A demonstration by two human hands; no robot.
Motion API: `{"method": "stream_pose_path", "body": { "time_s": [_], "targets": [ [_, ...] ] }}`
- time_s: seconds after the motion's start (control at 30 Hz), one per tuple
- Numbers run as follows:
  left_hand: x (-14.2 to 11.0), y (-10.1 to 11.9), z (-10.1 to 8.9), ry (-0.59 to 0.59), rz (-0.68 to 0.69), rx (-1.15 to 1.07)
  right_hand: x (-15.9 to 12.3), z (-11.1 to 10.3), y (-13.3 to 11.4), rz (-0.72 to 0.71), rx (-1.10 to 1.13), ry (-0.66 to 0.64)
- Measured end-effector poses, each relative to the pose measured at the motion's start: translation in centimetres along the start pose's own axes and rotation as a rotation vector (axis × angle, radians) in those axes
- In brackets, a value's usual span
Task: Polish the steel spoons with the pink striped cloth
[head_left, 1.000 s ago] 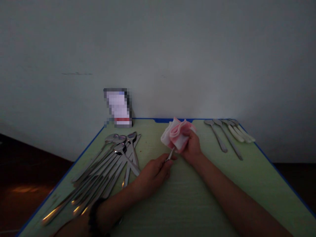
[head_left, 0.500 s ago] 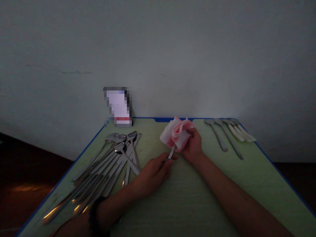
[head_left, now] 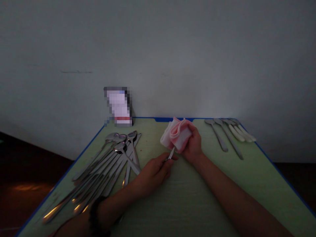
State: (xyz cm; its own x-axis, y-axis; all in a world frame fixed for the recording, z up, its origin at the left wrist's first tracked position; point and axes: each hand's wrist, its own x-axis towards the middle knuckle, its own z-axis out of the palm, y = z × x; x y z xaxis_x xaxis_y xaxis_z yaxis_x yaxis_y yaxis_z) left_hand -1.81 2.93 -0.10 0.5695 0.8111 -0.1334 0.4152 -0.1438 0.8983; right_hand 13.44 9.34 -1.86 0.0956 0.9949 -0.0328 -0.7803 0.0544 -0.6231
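"Pink and white, the soft folded cloth (head_left: pixel 181 133) ruffles into thick curls above the middle of the surface (head_left: pixel 192 197). What holds it?"

"The right hand (head_left: pixel 194 144), its grip closed round the cloth's side. The left hand (head_left: pixel 156 169) has its grip pinched on a slim, shiny metal utensil (head_left: pixel 171 154); the far end is hidden in the folds."

"And around them?"

"Left of the cloth, smooth metal cutlery (head_left: pixel 106 174) lies overlapped, rounded spoon bowls at the far end, long handles fanning nearer. On the right, near the back edge, lie plain metal spoons (head_left: pixel 218 135) beside pieces with glossy white handles (head_left: pixel 237 132). A blurred-out, bright-faced slab (head_left: pixel 119 105) leans by the matte grey wall (head_left: pixel 172 59)."
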Motion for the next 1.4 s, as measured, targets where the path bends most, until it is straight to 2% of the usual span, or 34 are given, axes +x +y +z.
{"method": "stream_pose_path", "body": {
  "time_s": [0.07,0.23,0.43,0.63,0.77,1.0,1.23,1.4],
  "targets": [
    [0.0,0.0,0.0,0.005,0.005,0.008,-0.1,0.1,-0.1,0.008,-0.007,-0.013],
    [0.0,0.0,0.0,-0.006,0.005,0.007,-0.2,0.1,-0.1,-0.014,-0.025,0.044],
    [0.0,0.0,0.1,-0.004,0.014,-0.002,0.0,-0.1,0.2,0.038,0.029,0.095],
    [-0.1,-0.1,0.1,-0.019,0.01,-0.006,-0.4,0.5,-0.1,0.068,-0.012,0.012],
    [-0.1,-0.2,0.1,-0.021,0.027,0.008,-0.5,0.7,-0.2,0.03,-0.036,0.045],
    [-0.1,-0.4,0.3,-0.007,0.032,0.014,0.0,-0.4,0.5,0.23,-0.14,0.045],
    [-0.1,-0.4,0.3,-0.002,0.03,0.024,-0.3,-0.5,0.5,0.15,-0.2,-0.013],
    [-0.1,-0.4,0.4,-0.003,0.013,0.011,-0.5,-0.3,0.3,0.144,-0.232,-0.019]
  ]
}}
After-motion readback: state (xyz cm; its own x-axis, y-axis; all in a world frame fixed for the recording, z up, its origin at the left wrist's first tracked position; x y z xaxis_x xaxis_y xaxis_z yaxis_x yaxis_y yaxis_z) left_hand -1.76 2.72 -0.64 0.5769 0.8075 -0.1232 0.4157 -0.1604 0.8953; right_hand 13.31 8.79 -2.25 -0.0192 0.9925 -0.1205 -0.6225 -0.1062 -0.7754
